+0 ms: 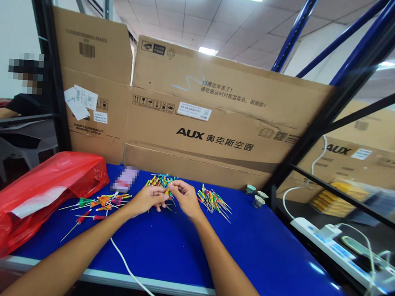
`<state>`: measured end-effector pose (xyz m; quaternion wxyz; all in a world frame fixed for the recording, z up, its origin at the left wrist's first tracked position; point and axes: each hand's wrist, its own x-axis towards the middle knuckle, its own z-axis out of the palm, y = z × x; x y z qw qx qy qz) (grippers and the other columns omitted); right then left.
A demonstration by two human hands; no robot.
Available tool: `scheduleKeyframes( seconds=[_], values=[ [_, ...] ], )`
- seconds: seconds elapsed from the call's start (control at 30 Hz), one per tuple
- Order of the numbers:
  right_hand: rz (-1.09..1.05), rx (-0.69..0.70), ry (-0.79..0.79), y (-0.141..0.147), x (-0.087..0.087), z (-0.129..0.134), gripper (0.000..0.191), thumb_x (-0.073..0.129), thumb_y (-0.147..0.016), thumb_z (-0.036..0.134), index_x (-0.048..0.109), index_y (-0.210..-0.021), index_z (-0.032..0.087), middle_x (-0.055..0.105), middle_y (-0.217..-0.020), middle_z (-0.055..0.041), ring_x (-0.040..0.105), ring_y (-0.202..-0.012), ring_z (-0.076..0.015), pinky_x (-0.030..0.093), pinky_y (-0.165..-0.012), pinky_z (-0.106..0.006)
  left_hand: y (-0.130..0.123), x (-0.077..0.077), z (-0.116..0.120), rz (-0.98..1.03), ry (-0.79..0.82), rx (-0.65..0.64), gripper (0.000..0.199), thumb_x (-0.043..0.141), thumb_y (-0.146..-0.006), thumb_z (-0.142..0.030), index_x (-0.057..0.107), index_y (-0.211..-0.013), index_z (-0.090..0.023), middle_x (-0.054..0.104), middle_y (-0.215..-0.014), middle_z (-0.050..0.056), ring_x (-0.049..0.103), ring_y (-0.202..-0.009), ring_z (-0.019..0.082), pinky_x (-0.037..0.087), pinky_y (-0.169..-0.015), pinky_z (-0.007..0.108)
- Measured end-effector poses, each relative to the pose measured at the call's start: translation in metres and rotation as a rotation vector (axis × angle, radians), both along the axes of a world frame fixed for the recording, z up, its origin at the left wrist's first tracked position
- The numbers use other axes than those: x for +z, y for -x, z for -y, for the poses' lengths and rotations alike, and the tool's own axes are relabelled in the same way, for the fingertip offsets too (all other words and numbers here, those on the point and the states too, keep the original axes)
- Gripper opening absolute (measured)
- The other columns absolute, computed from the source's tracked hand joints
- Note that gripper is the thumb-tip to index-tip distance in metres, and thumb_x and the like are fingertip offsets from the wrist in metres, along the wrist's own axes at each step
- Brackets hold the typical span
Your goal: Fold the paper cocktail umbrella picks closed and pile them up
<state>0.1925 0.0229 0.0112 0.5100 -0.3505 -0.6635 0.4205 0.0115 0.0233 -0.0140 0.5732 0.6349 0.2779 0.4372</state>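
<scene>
Over the blue table, my left hand and my right hand meet at the fingertips. A small yellow piece shows between them, with my left fingers closed on it. The right thumb and fingers are pinched together close beside it; what they hold is too small to make out. Behind my hands lies a pile of colourful sticks, partly covered by them. Another bundle of coloured sticks lies to the right. Small paper umbrellas in orange, green and red are spread on the left.
A red plastic bag covers the table's left side. Small cups stand at the back right. A white cable crosses the front edge. Cardboard walls the back; a power strip lies right. Another person sits far left.
</scene>
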Motion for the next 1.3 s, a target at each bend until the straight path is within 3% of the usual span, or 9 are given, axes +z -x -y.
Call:
scheduleKeyframes(
  seconds=[0.1,0.27,0.6,0.8,0.97,1.17,1.3],
  values=[
    [-0.067,-0.057,0.024,-0.001,0.003,0.0,0.032,0.073,-0.079,0.048,0.069,-0.089,0.017,0.062,-0.071,0.0001,0.051,-0.061,-0.0124,0.041,-0.059,-0.024,-0.002,0.002,0.003,-0.057,-0.001,-0.046,0.038,0.07,-0.082,-0.045,0.074,-0.095,-0.01,0.076,-0.089,0.013,0.063,-0.052,0.012,0.048,-0.043,0.021],
    [-0.086,0.001,0.079,0.009,-0.002,0.005,0.035,0.067,-0.083,0.053,0.067,-0.083,0.018,0.052,-0.058,0.0035,0.044,-0.052,-0.0111,0.036,-0.052,-0.023,0.002,0.007,0.005,-0.118,-0.029,0.055,0.03,0.071,-0.082,-0.041,0.075,-0.084,-0.012,0.075,-0.074,0.007,0.054,-0.042,0.008,0.04,-0.036,0.017],
    [0.029,0.203,0.04,0.009,-0.002,0.005,0.033,0.064,-0.087,0.05,0.067,-0.082,0.017,0.064,-0.069,-0.0002,0.058,-0.065,-0.0145,0.047,-0.066,-0.027,0.004,0.003,0.001,-0.087,-0.049,0.147,0.029,0.073,-0.079,-0.042,0.072,-0.078,-0.013,0.07,-0.063,0.003,0.053,-0.042,0.008,0.042,-0.037,0.017],
    [0.154,0.136,-0.024,0.002,0.001,0.004,0.036,0.062,-0.087,0.051,0.069,-0.077,0.017,0.065,-0.071,-0.0009,0.056,-0.066,-0.0152,0.044,-0.064,-0.025,0.004,0.002,0.0,-0.073,-0.072,0.177,0.031,0.077,-0.075,-0.043,0.072,-0.077,-0.013,0.072,-0.066,0.005,0.056,-0.044,0.01,0.043,-0.039,0.019],
    [0.074,0.047,-0.014,0.005,0.001,0.003,0.037,0.066,-0.082,0.055,0.068,-0.079,0.018,0.065,-0.073,-0.0018,0.057,-0.067,-0.0162,0.047,-0.064,-0.026,0.004,0.002,-0.002,-0.085,-0.07,0.192,0.03,0.078,-0.074,-0.043,0.071,-0.076,-0.013,0.073,-0.067,0.005,0.056,-0.044,0.01,0.044,-0.04,0.02],
    [0.11,0.169,-0.017,0.006,0.0,0.004,0.034,0.063,-0.087,0.051,0.069,-0.079,0.018,0.068,-0.074,-0.0026,0.061,-0.07,-0.0173,0.049,-0.07,-0.029,0.006,0.003,0.001,-0.093,-0.098,0.19,0.028,0.077,-0.076,-0.04,0.07,-0.073,-0.014,0.071,-0.062,0.003,0.055,-0.043,0.01,0.042,-0.039,0.019],
    [0.137,0.181,-0.036,0.002,0.0,0.004,0.033,0.063,-0.088,0.048,0.071,-0.079,0.017,0.07,-0.077,-0.003,0.062,-0.073,-0.0177,0.048,-0.071,-0.029,0.005,0.002,0.002,-0.101,-0.101,0.218,0.027,0.077,-0.076,-0.039,0.069,-0.073,-0.014,0.071,-0.062,0.003,0.056,-0.043,0.01,0.041,-0.039,0.019]
  ],
)
